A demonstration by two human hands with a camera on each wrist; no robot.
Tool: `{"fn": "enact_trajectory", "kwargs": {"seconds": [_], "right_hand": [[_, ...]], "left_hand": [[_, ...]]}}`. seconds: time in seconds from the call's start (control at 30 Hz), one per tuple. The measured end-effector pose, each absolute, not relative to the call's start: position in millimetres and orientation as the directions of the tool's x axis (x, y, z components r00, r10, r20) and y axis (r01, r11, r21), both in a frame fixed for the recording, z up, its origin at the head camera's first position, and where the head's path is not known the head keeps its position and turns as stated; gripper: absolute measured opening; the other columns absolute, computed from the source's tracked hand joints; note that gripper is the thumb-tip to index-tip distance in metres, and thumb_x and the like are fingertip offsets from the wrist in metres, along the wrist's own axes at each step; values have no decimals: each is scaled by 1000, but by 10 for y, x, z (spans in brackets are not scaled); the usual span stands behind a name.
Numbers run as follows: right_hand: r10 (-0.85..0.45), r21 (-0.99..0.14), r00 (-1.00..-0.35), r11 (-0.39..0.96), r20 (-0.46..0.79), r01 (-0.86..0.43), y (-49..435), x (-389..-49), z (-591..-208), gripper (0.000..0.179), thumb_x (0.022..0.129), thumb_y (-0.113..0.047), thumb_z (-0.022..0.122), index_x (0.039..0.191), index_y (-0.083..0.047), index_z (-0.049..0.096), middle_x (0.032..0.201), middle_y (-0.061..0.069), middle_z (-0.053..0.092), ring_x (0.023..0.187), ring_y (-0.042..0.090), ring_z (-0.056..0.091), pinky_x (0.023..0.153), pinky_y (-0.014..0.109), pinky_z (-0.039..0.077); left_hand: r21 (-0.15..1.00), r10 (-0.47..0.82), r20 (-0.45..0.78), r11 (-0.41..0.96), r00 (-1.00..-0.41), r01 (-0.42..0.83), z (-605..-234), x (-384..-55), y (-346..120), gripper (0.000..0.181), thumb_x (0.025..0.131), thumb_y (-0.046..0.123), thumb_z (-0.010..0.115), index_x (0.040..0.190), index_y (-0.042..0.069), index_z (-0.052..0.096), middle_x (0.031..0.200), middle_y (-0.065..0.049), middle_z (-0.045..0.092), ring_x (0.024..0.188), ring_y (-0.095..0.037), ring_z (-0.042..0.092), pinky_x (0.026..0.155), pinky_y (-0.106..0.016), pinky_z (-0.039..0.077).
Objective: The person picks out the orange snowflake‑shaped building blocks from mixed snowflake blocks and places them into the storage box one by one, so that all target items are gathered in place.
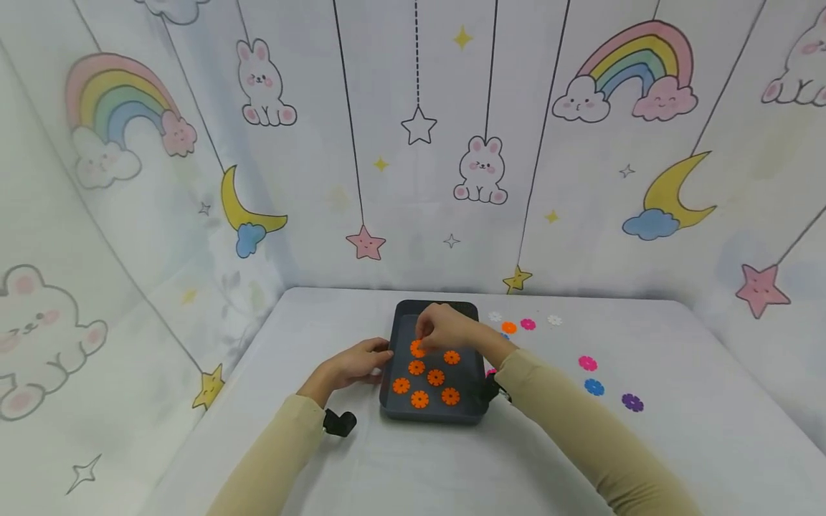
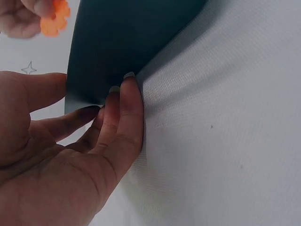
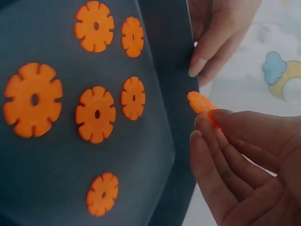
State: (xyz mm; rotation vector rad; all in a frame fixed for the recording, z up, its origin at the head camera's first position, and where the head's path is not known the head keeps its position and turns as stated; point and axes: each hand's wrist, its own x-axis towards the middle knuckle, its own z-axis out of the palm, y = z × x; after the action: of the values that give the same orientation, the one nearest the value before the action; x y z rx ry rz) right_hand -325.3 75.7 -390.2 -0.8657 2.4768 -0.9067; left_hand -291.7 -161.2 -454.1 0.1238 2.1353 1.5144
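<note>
My right hand point(image 1: 448, 328) is over the upper part of a dark grey tray point(image 1: 434, 416), pinching an orange flower-shaped plastic disc point(image 3: 200, 102) between thumb and fingertips. Several more orange discs point(image 1: 435, 378) lie flat and apart on the tray floor, each notched around its edge with a small hole in the middle. At the tray's left side, my left hand point(image 1: 358, 360) grips the wall. In the left wrist view its fingers point(image 2: 129, 106) press the outer face, while the thumb meets the rim and its tip is hidden behind the wall.
Loose discs lie on the white cloth right of the tray: pink point(image 1: 588, 363), blue point(image 1: 594, 387), purple point(image 1: 632, 402), white point(image 1: 554, 320) and orange point(image 1: 509, 327). My right forearm passes over the tray's right edge. A printed curtain point(image 1: 419, 186) hangs behind the table.
</note>
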Motion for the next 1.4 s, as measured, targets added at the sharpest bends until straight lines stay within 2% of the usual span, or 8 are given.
{"fn": "enact_trajectory", "kwargs": {"seconds": [0.2, 0.47, 0.73, 0.93, 1.2, 1.4], "right_hand": [[-612, -641, -764, 674, -206, -368, 538, -3461, -4078, 6, 91, 0, 71, 93, -4, 73, 84, 4, 71, 72, 19, 69, 69, 33, 61], [-579, -649, -767, 701, -277, -296, 378, -3573, -4258, 5, 91, 0, 73, 97, 0, 73, 88, 6, 71, 78, 20, 72, 74, 34, 62], [-556, -590, -787, 740, -268, -323, 335, -3595, -4329, 5, 91, -1, 72, 94, -4, 75, 86, 4, 71, 76, 17, 70, 72, 31, 60], [-531, -589, -800, 753, -281, -293, 342, -3566, -4307, 8, 90, -3, 74, 98, -3, 74, 89, 5, 70, 78, 17, 69, 75, 31, 60], [-586, -568, -792, 715, -171, -406, 538, -3462, -4071, 19, 92, -12, 75, 109, -4, 74, 101, 2, 69, 88, 18, 65, 79, 34, 58], [-665, -575, -744, 632, -59, -520, 785, -3339, -3880, 19, 92, -16, 77, 108, -6, 74, 105, 4, 70, 92, 17, 66, 79, 32, 58]], "left_hand": [[907, 370, -352, 361, -860, -216, -4547, -2933, -1604, 50, 109, 20, 50, 153, -2, 39, 146, -19, 52, 123, -30, 58, 99, -46, 55], [906, 364, -354, 363, -861, -219, -4550, -2930, -1619, 50, 109, 20, 50, 153, -1, 40, 145, -18, 53, 123, -29, 58, 99, -47, 55], [906, 365, -351, 366, -862, -214, -4542, -2932, -1612, 50, 109, 20, 50, 153, -2, 39, 144, -19, 54, 124, -30, 58, 100, -47, 55], [904, 371, -357, 367, -857, -218, -4548, -2933, -1609, 50, 109, 19, 48, 153, -3, 38, 145, -19, 53, 124, -31, 57, 100, -48, 55], [904, 370, -360, 367, -857, -221, -4523, -2936, -1604, 52, 109, 19, 49, 154, -2, 37, 145, -20, 52, 124, -31, 57, 100, -47, 55], [897, 355, -370, 377, -858, -231, -4514, -2914, -1612, 54, 108, 20, 51, 155, -3, 35, 149, -22, 49, 127, -33, 56, 99, -47, 55]]}}
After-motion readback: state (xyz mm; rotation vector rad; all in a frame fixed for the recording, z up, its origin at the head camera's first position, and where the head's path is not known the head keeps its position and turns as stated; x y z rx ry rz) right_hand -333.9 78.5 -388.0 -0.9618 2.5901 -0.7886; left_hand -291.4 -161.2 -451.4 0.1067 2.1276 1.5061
